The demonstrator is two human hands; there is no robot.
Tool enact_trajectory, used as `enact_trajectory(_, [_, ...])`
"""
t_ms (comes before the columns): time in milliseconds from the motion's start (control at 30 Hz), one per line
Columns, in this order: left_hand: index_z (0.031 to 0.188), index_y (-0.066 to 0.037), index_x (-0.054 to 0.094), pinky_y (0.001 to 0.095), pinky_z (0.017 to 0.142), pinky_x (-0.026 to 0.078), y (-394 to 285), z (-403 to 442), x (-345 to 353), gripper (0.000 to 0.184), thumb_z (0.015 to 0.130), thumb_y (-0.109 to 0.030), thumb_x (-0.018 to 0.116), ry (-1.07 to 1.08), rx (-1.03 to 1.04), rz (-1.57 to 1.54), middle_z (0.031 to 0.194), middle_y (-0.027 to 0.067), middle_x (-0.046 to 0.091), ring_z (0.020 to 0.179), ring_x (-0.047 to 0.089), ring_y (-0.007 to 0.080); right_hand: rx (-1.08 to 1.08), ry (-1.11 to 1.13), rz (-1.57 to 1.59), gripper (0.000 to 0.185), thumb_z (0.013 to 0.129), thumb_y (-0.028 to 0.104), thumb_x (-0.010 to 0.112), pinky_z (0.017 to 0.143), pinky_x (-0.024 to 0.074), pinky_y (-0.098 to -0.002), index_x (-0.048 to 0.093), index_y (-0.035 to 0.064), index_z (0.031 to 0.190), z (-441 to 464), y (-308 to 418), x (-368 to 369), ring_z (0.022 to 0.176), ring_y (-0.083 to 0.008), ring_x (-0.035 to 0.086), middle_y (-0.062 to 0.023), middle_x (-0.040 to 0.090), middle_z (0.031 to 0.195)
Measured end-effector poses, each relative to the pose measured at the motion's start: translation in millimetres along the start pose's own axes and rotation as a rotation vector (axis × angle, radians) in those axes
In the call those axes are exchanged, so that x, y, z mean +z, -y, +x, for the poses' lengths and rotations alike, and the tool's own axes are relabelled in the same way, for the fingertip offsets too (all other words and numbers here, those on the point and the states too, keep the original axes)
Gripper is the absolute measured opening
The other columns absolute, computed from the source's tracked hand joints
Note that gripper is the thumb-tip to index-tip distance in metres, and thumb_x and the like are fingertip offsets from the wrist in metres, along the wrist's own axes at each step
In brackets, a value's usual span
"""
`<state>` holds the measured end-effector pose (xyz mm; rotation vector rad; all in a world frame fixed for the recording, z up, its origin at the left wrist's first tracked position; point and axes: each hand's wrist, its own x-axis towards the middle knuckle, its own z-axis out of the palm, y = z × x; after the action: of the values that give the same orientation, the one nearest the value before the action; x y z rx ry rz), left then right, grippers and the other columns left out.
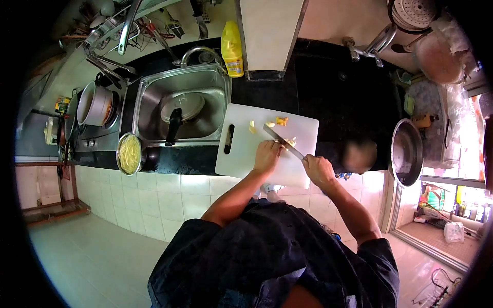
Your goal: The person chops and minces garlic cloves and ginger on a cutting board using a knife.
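A white cutting board (246, 149) lies on the dark counter in front of me. My right hand (319, 170) is wrapped round the handle of a knife (285, 142), whose blade slants across the board to the upper left. Close beside the blade, my left hand (268, 156) is closed with its fingers bent down; whatever they pinch is hidden. Small pale sliced pieces (291, 141) lie along the blade's far side. Toward the back of the board are pale pieces like garlic cloves (251, 126) and a yellow-brown chunk (281, 121), perhaps ginger.
Left of the board is a steel sink (146, 102) with a lidded pan (182, 107) in it. A bowl of pale strips (129, 155) sits at the counter edge. Farther left, a pot (94, 105) stands on the stove. A yellow bottle (232, 51) is behind; a metal basin (406, 153) is right.
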<state>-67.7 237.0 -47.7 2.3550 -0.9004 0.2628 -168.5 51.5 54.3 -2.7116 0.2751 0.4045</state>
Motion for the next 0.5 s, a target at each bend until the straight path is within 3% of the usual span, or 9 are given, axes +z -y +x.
enact_trajectory(133, [0.088,-0.008,0.063,0.0430,0.076,0.045,1.5,-5.3,-11.0,0.010,0.085,-0.015,0.069,0.025,-0.001,-0.041,0.086,0.0091,0.061,0.084,0.058,0.0295,-0.046,-0.046,0.044,0.033,0.100,0.034,0.053,0.068,0.0547,-0.0552,0.065,0.0035,0.092,-2.6,-5.7,1.4,0.072,-0.0461,0.068,-0.0261,0.068,0.077])
enact_trajectory(267, [0.089,-0.007,0.063,0.0435,0.077,0.046,22.6,-7.3,-13.4,0.010,0.083,-0.012,0.069,-0.053,0.022,-0.028,0.088,0.0099,0.061,0.084,0.058,0.0309,0.050,-0.067,0.046,0.034,0.099,0.033,0.054,0.069,0.0544,-0.0560,0.065,0.0027,0.091,-10.2,-11.5,-5.1,0.074,-0.0462,0.068,-0.0263,0.068,0.079])
enact_trajectory(300, [0.095,-0.005,0.066,0.0448,0.078,0.046,21.3,1.6,-28.7,0.012,0.084,-0.010,0.067,0.033,-0.030,0.008,0.091,0.0113,0.062,0.087,0.058,0.0319,0.058,-0.060,0.037,0.034,0.099,0.033,0.054,0.070,0.0542,-0.0561,0.065,0.0027,0.090,-9.3,-18.5,2.0,0.075,-0.0461,0.068,-0.0262,0.068,0.079])
enact_trajectory(433, [0.105,-0.005,0.067,0.0455,0.083,0.044,38.5,38.1,-31.3,0.018,0.088,-0.012,0.066,-0.086,0.032,0.078,0.100,0.0092,0.061,0.097,0.056,0.0305,0.081,-0.069,0.063,0.034,0.099,0.033,0.054,0.070,0.0537,-0.0566,0.066,0.0022,0.090,-16.7,-11.1,-8.4,0.075,-0.0465,0.068,-0.0271,0.068,0.079])
enact_trajectory(500, [0.108,-0.007,0.067,0.0453,0.085,0.044,43.4,48.2,-28.9,0.020,0.089,-0.014,0.066,-0.040,0.044,0.073,0.104,0.0080,0.060,0.100,0.056,0.0298,0.097,-0.092,0.075,0.035,0.099,0.033,0.053,0.070,0.0537,-0.0567,0.066,0.0022,0.091,-21.7,-7.0,-11.3,0.075,-0.0467,0.067,-0.0274,0.068,0.079])
